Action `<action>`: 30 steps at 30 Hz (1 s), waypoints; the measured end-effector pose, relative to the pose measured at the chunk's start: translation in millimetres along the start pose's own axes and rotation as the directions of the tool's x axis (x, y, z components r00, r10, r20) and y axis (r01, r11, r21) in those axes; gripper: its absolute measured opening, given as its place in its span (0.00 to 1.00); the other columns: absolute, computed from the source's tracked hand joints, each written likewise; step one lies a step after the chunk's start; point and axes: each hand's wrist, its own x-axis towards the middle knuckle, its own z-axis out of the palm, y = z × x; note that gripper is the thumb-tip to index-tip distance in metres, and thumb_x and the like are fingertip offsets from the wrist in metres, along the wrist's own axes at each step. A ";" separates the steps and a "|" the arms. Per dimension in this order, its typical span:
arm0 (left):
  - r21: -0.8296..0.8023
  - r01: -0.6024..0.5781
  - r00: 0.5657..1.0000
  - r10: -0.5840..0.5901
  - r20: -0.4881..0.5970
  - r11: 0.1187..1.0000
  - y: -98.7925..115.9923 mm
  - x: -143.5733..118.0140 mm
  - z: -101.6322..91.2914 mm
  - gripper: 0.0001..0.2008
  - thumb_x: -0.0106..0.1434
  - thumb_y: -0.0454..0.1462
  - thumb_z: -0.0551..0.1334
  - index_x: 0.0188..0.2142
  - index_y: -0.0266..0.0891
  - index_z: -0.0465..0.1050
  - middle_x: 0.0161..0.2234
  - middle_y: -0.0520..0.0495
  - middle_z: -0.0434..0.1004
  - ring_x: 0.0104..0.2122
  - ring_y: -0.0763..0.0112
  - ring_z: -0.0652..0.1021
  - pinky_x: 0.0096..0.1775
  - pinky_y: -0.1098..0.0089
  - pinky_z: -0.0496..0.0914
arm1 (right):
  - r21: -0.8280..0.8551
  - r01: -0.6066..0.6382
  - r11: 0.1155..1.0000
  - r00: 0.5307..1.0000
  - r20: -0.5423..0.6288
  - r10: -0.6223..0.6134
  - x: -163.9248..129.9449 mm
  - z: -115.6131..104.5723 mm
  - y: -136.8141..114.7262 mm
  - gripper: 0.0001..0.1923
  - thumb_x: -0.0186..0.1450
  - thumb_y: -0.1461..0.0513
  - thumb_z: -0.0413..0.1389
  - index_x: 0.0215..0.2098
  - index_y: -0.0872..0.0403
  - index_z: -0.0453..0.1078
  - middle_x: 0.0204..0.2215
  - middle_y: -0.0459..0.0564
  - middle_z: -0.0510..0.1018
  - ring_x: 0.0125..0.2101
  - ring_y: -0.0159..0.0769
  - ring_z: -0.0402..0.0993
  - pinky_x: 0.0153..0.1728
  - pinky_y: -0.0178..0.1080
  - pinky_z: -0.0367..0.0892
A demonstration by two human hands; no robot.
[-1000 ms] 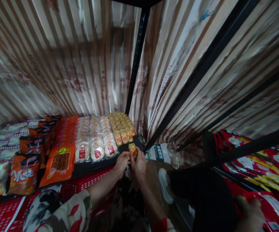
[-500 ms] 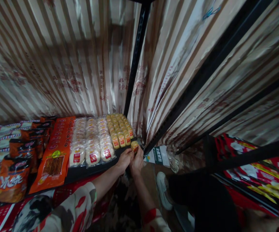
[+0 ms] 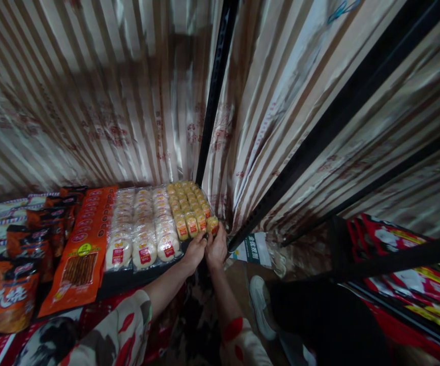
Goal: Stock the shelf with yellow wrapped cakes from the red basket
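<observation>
Both my hands meet at the right end of a black shelf (image 3: 139,277). My left hand (image 3: 194,251) and my right hand (image 3: 217,249) together hold a small yellow snack packet (image 3: 213,224) upright, at the right end of the front row of like yellow packets (image 3: 187,206). Left of those stand rows of round white cakes in clear wrap with red labels (image 3: 144,229).
Orange flat packs (image 3: 86,239) and dark orange bags (image 3: 33,244) fill the shelf's left. A black upright post (image 3: 214,96) rises behind the packets, striped sheeting behind it. Another person's white shoe (image 3: 260,302) and dark trouser leg are at lower right, beside red bags (image 3: 414,274).
My hands have carried the yellow packet up and back from the shelf's front edge to the end of the yellow row. The view has shifted slightly.
</observation>
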 end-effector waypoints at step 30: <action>0.149 0.000 0.999 -0.006 0.045 0.989 -15.1 14.2 -1.1 0.26 0.61 0.33 0.54 0.59 0.38 0.60 0.60 0.48 0.60 0.59 0.64 0.64 0.59 0.65 0.57 | -0.046 0.142 0.989 0.990 0.021 -0.141 26.6 10.7 2.2 0.17 0.63 0.61 0.45 0.48 0.57 0.65 0.43 0.57 0.72 0.47 0.44 0.61 0.48 0.44 0.60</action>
